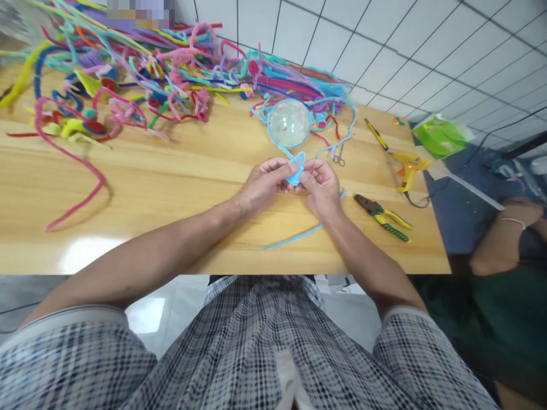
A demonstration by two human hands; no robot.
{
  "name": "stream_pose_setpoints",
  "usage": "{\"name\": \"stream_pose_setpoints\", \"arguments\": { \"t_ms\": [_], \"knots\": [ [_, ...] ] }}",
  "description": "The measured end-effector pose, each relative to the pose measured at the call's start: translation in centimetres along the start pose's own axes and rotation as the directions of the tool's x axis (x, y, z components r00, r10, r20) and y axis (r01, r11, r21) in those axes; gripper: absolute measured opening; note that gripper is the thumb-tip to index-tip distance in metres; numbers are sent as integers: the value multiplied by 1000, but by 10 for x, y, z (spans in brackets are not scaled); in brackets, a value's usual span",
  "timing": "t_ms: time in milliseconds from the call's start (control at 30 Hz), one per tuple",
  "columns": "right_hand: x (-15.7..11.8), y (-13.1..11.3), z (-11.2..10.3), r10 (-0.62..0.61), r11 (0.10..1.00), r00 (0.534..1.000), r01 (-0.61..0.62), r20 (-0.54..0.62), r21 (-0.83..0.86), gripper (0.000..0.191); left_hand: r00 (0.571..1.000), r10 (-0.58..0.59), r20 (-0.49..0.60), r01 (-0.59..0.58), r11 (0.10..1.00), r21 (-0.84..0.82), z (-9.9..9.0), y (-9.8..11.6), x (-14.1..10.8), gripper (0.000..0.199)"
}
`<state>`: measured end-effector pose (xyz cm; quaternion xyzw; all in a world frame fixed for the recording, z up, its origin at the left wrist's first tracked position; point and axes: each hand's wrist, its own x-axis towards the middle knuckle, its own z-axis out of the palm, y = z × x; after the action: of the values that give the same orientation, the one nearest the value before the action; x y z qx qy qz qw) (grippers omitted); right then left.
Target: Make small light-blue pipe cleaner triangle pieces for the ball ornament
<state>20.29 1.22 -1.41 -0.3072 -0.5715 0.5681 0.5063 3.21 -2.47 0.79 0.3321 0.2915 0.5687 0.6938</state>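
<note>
1. Blue fuzzy stem (294, 177), head view: the folding looks well begun, while a loose blue length (294, 236) lies unworked on the table (171, 171).
2. It forms a compact bundle with an open loop on top, just below the clear ball (290, 122).
3. Left hand (269, 175) pinches it between thumb and fingers; right hand (320, 183), fingers curled, grips its opposite edge.
</note>
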Motion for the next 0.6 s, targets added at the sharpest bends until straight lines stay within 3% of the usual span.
{"name": "stream_pose_setpoints", "arguments": {
  "t_ms": [167,467,600],
  "knots": [
    [-4,-3,0,49,999,998,-49,-36,-12,61,1000,0,16,0,1000,-8,0,-1,0,52],
    [-13,-8,-2,77,993,991,-86,-113,-78,48,994,-27,-105,31,999,41,4,-5,-1,54],
    [-14,-9,-3,110,987,984,-125,-140,-102,50,993,50,-106,-35,989,143,-1,-8,0,52]
  ]
}}
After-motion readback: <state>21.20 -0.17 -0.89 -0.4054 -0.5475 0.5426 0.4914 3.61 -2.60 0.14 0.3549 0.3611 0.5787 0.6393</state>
